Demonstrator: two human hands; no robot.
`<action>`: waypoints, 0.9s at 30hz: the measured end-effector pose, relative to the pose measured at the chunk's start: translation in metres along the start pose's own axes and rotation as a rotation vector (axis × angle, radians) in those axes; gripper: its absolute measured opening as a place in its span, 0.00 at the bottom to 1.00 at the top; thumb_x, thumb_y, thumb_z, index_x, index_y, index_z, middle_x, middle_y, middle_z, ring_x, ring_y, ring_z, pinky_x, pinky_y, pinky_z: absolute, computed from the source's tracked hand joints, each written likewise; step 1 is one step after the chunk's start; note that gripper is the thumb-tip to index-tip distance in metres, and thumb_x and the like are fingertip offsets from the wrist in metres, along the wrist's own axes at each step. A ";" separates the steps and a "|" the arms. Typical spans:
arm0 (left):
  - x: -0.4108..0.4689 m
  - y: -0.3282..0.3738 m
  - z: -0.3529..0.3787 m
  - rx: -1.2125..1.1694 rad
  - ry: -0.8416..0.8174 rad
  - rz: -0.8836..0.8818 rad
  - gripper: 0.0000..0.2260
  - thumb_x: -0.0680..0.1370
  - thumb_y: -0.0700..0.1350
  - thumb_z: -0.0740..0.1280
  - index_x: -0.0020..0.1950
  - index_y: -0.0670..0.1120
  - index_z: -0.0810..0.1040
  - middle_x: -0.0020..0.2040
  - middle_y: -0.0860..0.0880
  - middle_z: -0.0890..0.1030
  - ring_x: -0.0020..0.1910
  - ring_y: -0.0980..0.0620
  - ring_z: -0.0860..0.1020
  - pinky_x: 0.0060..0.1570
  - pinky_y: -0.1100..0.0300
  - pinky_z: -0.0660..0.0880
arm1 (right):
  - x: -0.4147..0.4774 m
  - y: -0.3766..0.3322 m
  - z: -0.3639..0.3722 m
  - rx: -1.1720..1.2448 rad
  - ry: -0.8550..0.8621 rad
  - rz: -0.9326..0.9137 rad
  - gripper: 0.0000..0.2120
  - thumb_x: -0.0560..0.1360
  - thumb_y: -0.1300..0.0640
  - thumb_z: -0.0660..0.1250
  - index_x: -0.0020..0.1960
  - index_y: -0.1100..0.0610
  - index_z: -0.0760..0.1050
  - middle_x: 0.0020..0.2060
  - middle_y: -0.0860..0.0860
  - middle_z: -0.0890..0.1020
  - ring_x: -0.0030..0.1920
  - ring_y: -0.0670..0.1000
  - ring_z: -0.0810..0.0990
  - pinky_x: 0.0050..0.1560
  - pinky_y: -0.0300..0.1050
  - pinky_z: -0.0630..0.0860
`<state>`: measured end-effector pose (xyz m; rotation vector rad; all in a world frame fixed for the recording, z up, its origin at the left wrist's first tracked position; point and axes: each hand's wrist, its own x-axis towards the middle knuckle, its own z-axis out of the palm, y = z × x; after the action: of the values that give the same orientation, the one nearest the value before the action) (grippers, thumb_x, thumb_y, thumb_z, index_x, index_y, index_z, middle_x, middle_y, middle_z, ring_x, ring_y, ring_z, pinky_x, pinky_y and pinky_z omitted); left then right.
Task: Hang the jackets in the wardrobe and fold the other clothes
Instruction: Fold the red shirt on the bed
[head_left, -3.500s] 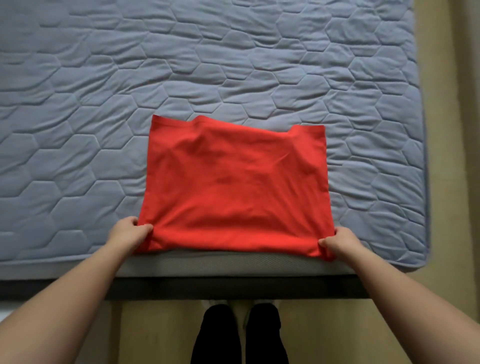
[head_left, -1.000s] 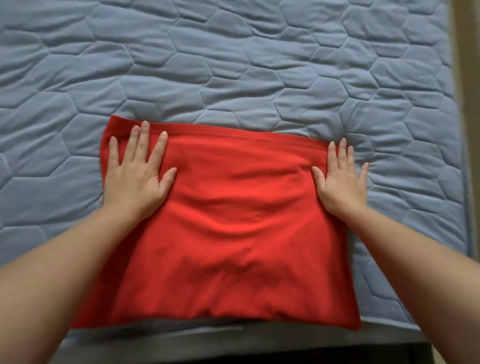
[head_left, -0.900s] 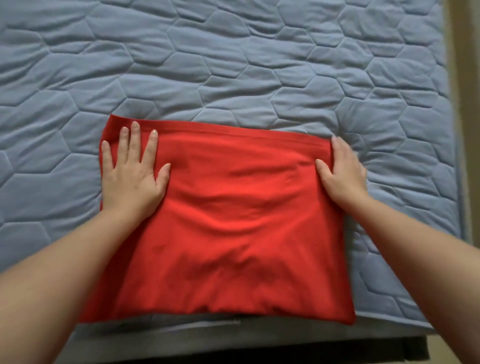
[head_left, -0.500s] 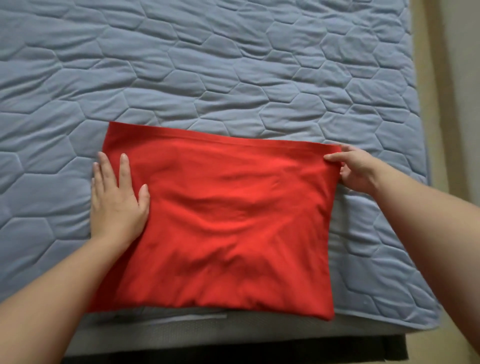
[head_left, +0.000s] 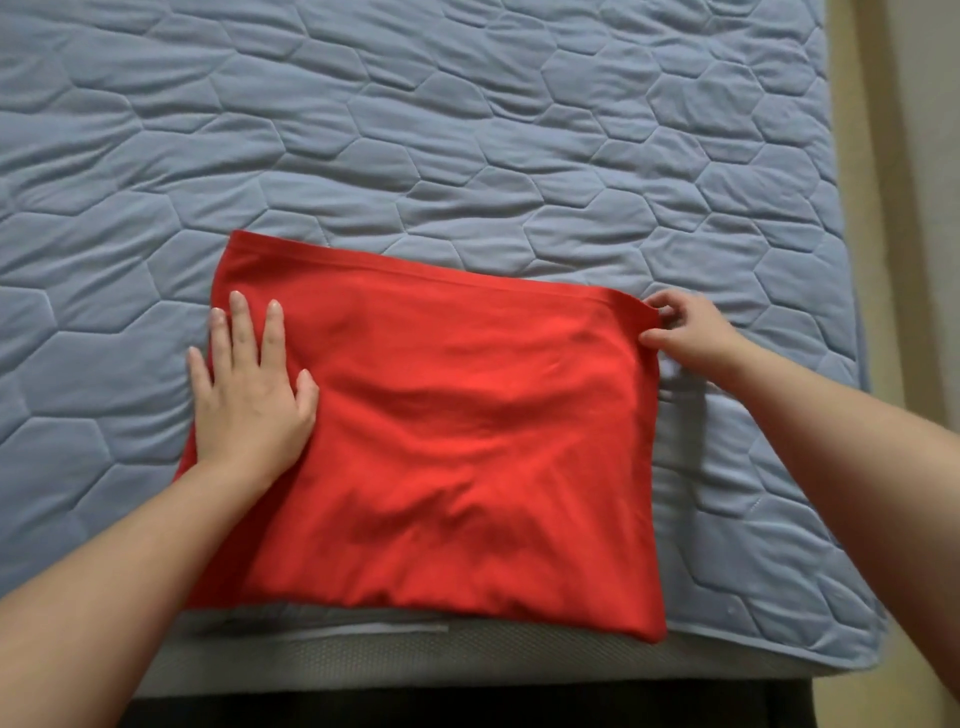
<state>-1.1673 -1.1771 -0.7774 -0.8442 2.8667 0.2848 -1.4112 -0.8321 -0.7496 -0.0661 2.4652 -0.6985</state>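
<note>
A red garment (head_left: 457, 431), folded into a rough rectangle, lies flat on the bed near its front edge. My left hand (head_left: 249, 389) rests flat on the garment's left side with fingers spread and straight. My right hand (head_left: 685, 332) is at the far right corner of the garment, thumb and fingers pinching that corner.
The bed is covered by a blue-grey quilted pad (head_left: 467, 130) with a hexagon pattern. Its grey mattress side (head_left: 467, 660) runs along the front edge, and the bed's right edge meets a beige floor strip (head_left: 883, 208).
The near half of the garment was folded up and pressed flat by both hands. My left hand has slid down the left edge; my right hand moved from flat to pinching the far right corner.
</note>
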 end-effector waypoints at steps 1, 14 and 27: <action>0.000 -0.002 0.000 0.005 0.001 0.011 0.31 0.76 0.50 0.57 0.78 0.44 0.53 0.78 0.40 0.49 0.77 0.40 0.49 0.72 0.37 0.49 | 0.004 0.001 -0.001 -0.071 0.019 -0.030 0.11 0.72 0.67 0.70 0.53 0.63 0.76 0.51 0.62 0.78 0.44 0.53 0.76 0.45 0.37 0.73; -0.073 0.043 0.015 0.045 0.014 0.129 0.32 0.75 0.58 0.51 0.78 0.47 0.55 0.78 0.41 0.51 0.77 0.40 0.51 0.71 0.35 0.47 | -0.069 -0.094 0.108 -0.533 0.129 -0.576 0.28 0.78 0.45 0.56 0.76 0.49 0.59 0.77 0.50 0.56 0.78 0.53 0.51 0.73 0.63 0.48; -0.114 0.042 0.037 -0.005 -0.019 0.127 0.25 0.76 0.46 0.66 0.72 0.47 0.68 0.74 0.42 0.66 0.72 0.43 0.66 0.69 0.42 0.63 | -0.048 -0.087 0.174 -0.843 -0.057 -0.516 0.29 0.79 0.40 0.50 0.77 0.41 0.44 0.78 0.50 0.44 0.78 0.57 0.42 0.71 0.70 0.44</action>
<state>-1.0924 -1.0751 -0.7862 -0.6584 2.9079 0.3129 -1.2864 -0.9790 -0.8037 -1.0404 2.5217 0.2038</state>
